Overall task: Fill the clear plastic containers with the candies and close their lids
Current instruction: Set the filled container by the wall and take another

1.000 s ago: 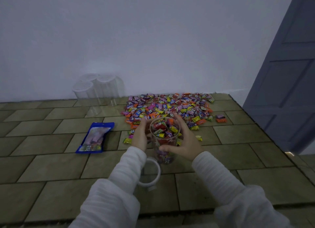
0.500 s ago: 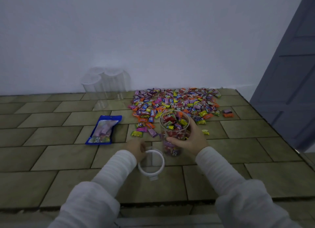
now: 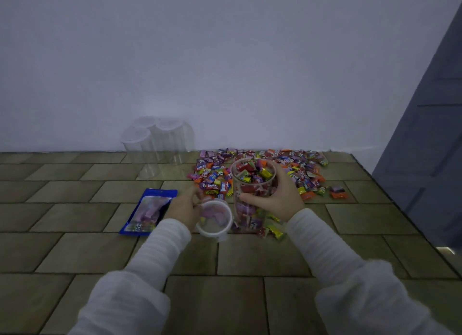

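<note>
A clear plastic container (image 3: 246, 209) full of wrapped candies stands upright and uncovered on the tiled floor. My right hand (image 3: 277, 197) grips its right side, thumb across the front. My left hand (image 3: 185, 207) holds a round white-rimmed lid (image 3: 215, 219), lifted and tilted just left of the container. A big heap of colourful candies (image 3: 295, 167) lies behind the container against the wall. A few loose candies (image 3: 275, 231) sit at the container's base.
Three clear lidded containers (image 3: 155, 144) with nothing visible inside stand at the wall to the back left. A blue candy bag (image 3: 148, 210) lies flat left of my left hand. A grey door (image 3: 430, 134) closes off the right side.
My left hand left the container's side, dropped to the lid on the floor, and has picked it up beside the container. My right hand kept its grip on the container.
</note>
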Tool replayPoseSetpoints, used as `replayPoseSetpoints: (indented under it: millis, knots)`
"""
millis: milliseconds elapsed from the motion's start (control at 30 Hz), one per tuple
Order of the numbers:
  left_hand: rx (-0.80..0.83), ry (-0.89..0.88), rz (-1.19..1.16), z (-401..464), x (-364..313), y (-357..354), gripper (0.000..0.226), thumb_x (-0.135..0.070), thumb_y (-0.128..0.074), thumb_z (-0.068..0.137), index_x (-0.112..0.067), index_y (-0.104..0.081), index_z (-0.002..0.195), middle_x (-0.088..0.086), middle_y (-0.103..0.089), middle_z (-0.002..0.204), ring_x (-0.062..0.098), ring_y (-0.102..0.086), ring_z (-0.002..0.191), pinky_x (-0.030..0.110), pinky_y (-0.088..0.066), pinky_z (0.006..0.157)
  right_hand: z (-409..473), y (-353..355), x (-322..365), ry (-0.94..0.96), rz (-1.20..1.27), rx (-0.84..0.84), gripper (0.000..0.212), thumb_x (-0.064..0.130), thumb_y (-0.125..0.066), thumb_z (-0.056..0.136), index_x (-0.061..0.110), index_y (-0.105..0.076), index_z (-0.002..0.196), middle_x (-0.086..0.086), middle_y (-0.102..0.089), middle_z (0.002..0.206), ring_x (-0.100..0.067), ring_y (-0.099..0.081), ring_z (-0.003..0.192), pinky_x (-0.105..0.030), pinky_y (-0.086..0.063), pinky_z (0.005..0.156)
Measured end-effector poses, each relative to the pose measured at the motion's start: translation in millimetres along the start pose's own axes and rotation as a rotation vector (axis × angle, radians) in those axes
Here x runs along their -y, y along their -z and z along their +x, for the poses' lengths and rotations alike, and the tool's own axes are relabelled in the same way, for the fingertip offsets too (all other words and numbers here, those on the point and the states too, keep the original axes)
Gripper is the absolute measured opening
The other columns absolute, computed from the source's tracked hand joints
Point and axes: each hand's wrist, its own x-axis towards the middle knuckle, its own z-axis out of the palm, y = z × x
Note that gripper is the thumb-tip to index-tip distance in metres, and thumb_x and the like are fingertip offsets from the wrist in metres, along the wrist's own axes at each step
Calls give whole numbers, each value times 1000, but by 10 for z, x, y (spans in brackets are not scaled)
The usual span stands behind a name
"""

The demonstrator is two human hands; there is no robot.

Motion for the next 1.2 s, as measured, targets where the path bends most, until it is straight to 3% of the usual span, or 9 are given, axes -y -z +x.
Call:
replayPoseSetpoints:
  millis: [100,200,300,433,567,700,900,1033,1200]
  knots:
    - [-97,91,-77,146,-12,40,16,-13,-51,94,-22,-62,88,3,-64,89,19,-60,78,33,-51,73,331,12,46,-1,2,16,80,45,-88,55,35,-46,123,19,-56,116,-6,-55,109,-29,-48,96]
    - [-184,191,-258,273,50,38,17,-15,-53,94,-26,-64,89,-3,-60,87,16,-59,73,25,-48,61,647,-25,68,3,-8,42,81,41,-88,58,33,-44,126,20,-52,112,-2,-51,103,-12,-42,85]
    - [-219,252,-439,391,89,72,21,-8,-52,93,-26,-64,93,0,-61,91,12,-57,71,18,-48,54,959,-143,61,3,31,51,84,41,-89,57,29,-46,129,17,-54,115,-6,-53,108,-22,-46,92]
    - [-232,288,-510,588,142,112,31,0,-45,92,-18,-64,109,16,-63,104,18,-58,72,36,-56,71,1290,-360,30,-7,95,24,88,40,-90,54,27,-47,130,12,-57,119,-9,-55,110,-29,-48,97]
    - [-255,453,-769,844,254,189,17,-9,-49,93,-16,-64,97,23,-63,100,24,-60,67,38,-56,70,1577,-626,49,-10,100,28,86,37,-90,57,29,-45,130,14,-56,115,-7,-53,107,-25,-46,93]
    - [-285,468,-774,1137,344,313,18,-15,-54,93,-5,-63,106,8,-60,80,23,-58,63,37,-55,70,1835,-912,49,-19,105,20,88,42,-89,55,32,-43,129,13,-55,119,-10,-53,111,-30,-46,97]
    - [-198,557,-831,1383,601,267,16,-16,-55,89,-12,-61,103,15,-66,87,29,-67,83,44,-55,86,2150,-1310,42,-61,115,16,88,39,-88,59,27,-41,132,11,-53,119,-9,-50,109,-23,-43,90]
    - [-207,635,-790,1414,729,267,8,-20,-52,91,-24,-57,88,12,-62,88,29,-63,85,45,-56,80,2289,-1565,-21,-93,139,22,89,40,-89,57,27,-43,132,7,-56,124,-11,-53,112,-26,-46,94]
    - [-193,627,-631,1478,986,385,11,-27,-56,92,-22,-61,85,12,-62,85,35,-64,88,46,-55,85,2312,-1944,-87,-123,185,62,93,45,-90,52,27,-45,131,10,-58,122,-10,-55,111,-31,-48,98]
